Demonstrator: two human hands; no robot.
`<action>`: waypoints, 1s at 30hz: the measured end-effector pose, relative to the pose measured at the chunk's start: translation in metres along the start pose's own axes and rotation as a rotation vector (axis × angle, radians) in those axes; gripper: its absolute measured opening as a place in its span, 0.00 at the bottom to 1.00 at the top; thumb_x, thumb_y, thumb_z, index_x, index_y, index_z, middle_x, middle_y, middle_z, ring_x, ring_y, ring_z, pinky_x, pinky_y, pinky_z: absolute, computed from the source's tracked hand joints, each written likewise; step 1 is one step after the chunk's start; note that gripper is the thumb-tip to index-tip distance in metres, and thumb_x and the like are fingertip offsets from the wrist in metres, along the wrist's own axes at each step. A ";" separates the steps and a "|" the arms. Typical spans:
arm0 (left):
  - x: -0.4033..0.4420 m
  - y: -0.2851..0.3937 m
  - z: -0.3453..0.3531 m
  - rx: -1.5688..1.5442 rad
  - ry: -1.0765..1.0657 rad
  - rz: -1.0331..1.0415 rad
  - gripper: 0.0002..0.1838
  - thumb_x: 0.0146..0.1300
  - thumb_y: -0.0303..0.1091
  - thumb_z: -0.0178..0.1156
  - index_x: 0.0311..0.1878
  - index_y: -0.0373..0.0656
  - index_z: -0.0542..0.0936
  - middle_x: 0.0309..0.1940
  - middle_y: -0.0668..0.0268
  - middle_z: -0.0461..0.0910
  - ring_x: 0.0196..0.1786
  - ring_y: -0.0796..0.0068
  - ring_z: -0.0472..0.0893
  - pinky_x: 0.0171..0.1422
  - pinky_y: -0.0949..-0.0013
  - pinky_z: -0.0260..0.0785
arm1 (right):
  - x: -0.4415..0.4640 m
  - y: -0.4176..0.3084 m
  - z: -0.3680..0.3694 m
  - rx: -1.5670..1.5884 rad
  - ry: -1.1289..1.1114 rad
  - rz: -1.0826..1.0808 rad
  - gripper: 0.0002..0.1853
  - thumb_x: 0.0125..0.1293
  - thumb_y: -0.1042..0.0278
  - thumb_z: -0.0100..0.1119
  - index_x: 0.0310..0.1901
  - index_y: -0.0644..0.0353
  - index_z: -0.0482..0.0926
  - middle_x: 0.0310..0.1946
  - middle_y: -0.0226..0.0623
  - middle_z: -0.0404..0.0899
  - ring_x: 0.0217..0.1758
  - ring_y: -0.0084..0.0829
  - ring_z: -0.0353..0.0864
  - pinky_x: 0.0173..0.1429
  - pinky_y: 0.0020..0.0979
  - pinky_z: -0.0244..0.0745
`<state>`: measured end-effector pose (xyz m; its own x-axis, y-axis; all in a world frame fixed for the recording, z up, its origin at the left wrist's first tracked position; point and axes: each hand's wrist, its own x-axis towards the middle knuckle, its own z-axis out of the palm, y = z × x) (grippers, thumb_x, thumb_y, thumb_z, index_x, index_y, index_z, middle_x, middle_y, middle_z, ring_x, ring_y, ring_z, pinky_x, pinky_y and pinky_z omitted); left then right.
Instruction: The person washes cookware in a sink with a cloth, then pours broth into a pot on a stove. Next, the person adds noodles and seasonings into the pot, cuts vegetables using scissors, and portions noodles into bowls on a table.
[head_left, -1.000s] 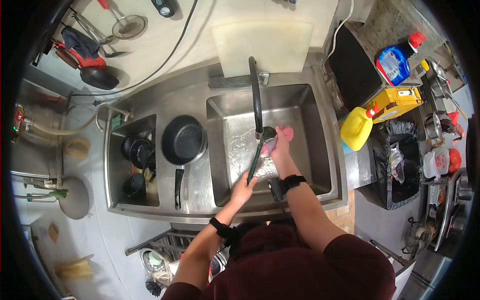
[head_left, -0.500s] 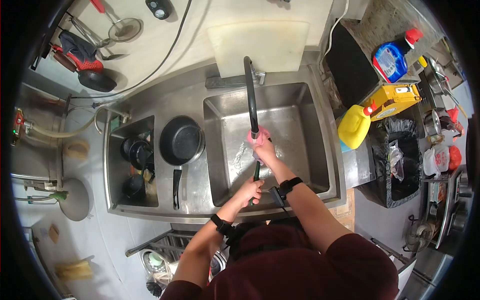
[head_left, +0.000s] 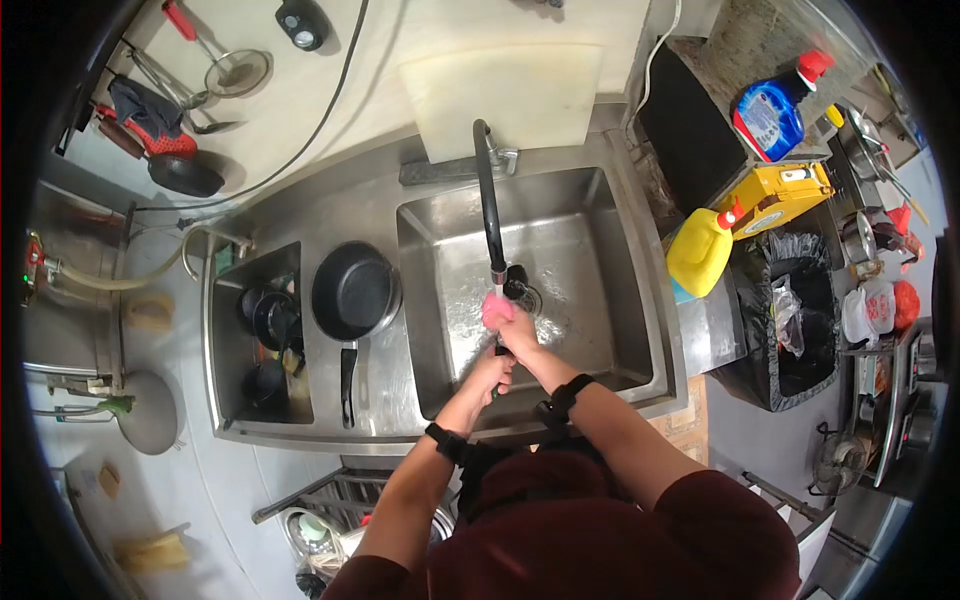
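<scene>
My left hand (head_left: 488, 372) is closed around a dark handle (head_left: 501, 350) low over the large sink basin (head_left: 610, 300). What the handle belongs to is hidden behind my hands. Just above it, my right hand (head_left: 517, 332) grips a pink cloth or sponge (head_left: 496, 309), pressed close to the upper end of that tool. The black gooseneck faucet (head_left: 489, 205) ends right over the pink cloth, and water appears to run from it. A dark round drain (head_left: 516, 285) shows beyond my right hand, with wet shine on the basin floor.
A black saucepan (head_left: 354, 290) sits on the ledge left of the basin. Dark pans (head_left: 270, 320) fill the smaller sink. To the right stand a yellow bottle (head_left: 701, 250), a blue spray bottle (head_left: 769, 118) and a black-lined bin (head_left: 785, 370). A white board (head_left: 505, 95) leans behind the faucet.
Both hands have come closer together. My right hand has moved down and slightly left with the pink cloth along the tool, uncovering the drain. The whole view has shifted slightly.
</scene>
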<state>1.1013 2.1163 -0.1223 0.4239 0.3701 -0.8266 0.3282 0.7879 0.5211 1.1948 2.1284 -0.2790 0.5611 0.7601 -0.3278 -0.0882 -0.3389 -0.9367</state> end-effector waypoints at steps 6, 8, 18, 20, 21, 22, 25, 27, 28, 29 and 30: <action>-0.017 -0.005 -0.012 -0.450 -0.330 -0.184 0.08 0.63 0.34 0.52 0.33 0.51 0.62 0.15 0.79 0.58 0.12 0.91 0.55 0.11 0.83 0.44 | 0.006 -0.043 -0.017 0.576 0.240 0.181 0.20 0.59 0.61 0.55 0.52 0.58 0.70 0.43 0.35 0.72 0.33 0.28 0.73 0.36 0.26 0.70; -0.039 0.013 0.003 -0.275 -0.253 -0.151 0.09 0.62 0.33 0.53 0.35 0.51 0.60 0.16 0.79 0.58 0.12 0.91 0.55 0.11 0.83 0.44 | -0.012 -0.092 -0.029 0.536 0.082 0.361 0.22 0.57 0.68 0.56 0.55 0.56 0.69 0.42 0.32 0.74 0.35 0.27 0.74 0.39 0.26 0.72; -0.063 0.016 -0.013 -0.188 -0.288 -0.192 0.10 0.57 0.26 0.52 0.34 0.50 0.60 0.17 0.77 0.58 0.13 0.90 0.57 0.13 0.82 0.44 | 0.014 -0.059 -0.045 -0.418 -0.049 -0.296 0.24 0.47 0.73 0.61 0.49 0.46 0.74 0.43 0.41 0.70 0.46 0.40 0.71 0.50 0.39 0.70; -0.061 0.012 -0.014 -0.221 -0.284 -0.209 0.10 0.57 0.26 0.52 0.33 0.49 0.60 0.17 0.77 0.58 0.13 0.90 0.56 0.13 0.82 0.43 | 0.007 -0.077 -0.056 -0.800 -0.105 -0.473 0.18 0.49 0.73 0.57 0.45 0.46 0.75 0.48 0.42 0.64 0.49 0.43 0.68 0.49 0.40 0.70; -0.059 0.008 -0.015 -0.239 -0.281 -0.218 0.09 0.57 0.25 0.51 0.32 0.49 0.60 0.17 0.77 0.58 0.13 0.90 0.56 0.13 0.83 0.43 | 0.005 -0.085 -0.060 -0.950 -0.165 -0.519 0.17 0.50 0.72 0.56 0.45 0.47 0.74 0.48 0.41 0.64 0.50 0.44 0.67 0.49 0.41 0.70; -0.054 0.003 -0.018 -0.241 -0.267 -0.252 0.09 0.57 0.26 0.52 0.32 0.48 0.61 0.17 0.77 0.58 0.13 0.90 0.56 0.13 0.82 0.43 | 0.002 -0.094 -0.062 -1.099 -0.230 -0.567 0.17 0.51 0.71 0.54 0.45 0.47 0.74 0.48 0.40 0.64 0.52 0.44 0.66 0.49 0.42 0.70; -0.032 -0.012 -0.024 -0.155 -0.202 -0.291 0.08 0.57 0.27 0.52 0.31 0.47 0.61 0.17 0.76 0.58 0.13 0.89 0.55 0.12 0.81 0.42 | 0.010 -0.086 -0.055 -1.558 -0.349 -0.791 0.15 0.54 0.67 0.51 0.45 0.47 0.76 0.51 0.42 0.63 0.54 0.48 0.63 0.48 0.45 0.69; -0.023 -0.018 -0.016 0.033 -0.146 -0.251 0.09 0.58 0.30 0.53 0.29 0.47 0.61 0.16 0.76 0.57 0.12 0.88 0.54 0.11 0.80 0.42 | 0.017 -0.065 -0.051 -1.951 -0.321 -0.912 0.14 0.55 0.66 0.50 0.44 0.48 0.78 0.53 0.42 0.63 0.54 0.51 0.63 0.48 0.46 0.69; -0.021 -0.021 -0.011 0.207 -0.063 -0.149 0.11 0.59 0.34 0.54 0.31 0.44 0.61 0.18 0.73 0.59 0.13 0.85 0.57 0.11 0.78 0.46 | 0.016 -0.058 -0.054 -2.031 -0.218 -0.995 0.14 0.56 0.64 0.49 0.43 0.49 0.80 0.54 0.44 0.63 0.53 0.52 0.64 0.47 0.48 0.68; -0.021 -0.019 -0.006 0.283 -0.013 -0.095 0.11 0.60 0.35 0.53 0.32 0.43 0.62 0.18 0.73 0.59 0.13 0.84 0.58 0.11 0.78 0.47 | 0.017 -0.057 -0.056 -1.993 -0.198 -0.851 0.14 0.56 0.64 0.49 0.43 0.49 0.80 0.54 0.44 0.64 0.52 0.52 0.65 0.47 0.48 0.68; -0.020 -0.014 -0.001 0.358 0.035 -0.036 0.11 0.61 0.36 0.53 0.33 0.42 0.62 0.18 0.72 0.59 0.14 0.84 0.59 0.12 0.78 0.48 | 0.023 -0.057 -0.058 -1.952 -0.176 -0.712 0.14 0.56 0.64 0.49 0.42 0.49 0.80 0.53 0.44 0.64 0.51 0.53 0.66 0.47 0.48 0.68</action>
<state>1.0872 2.0980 -0.1132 0.3794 0.3670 -0.8493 0.6197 0.5809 0.5278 1.2605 2.1326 -0.2255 0.0205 0.9857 -0.1670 0.9106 0.0506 0.4101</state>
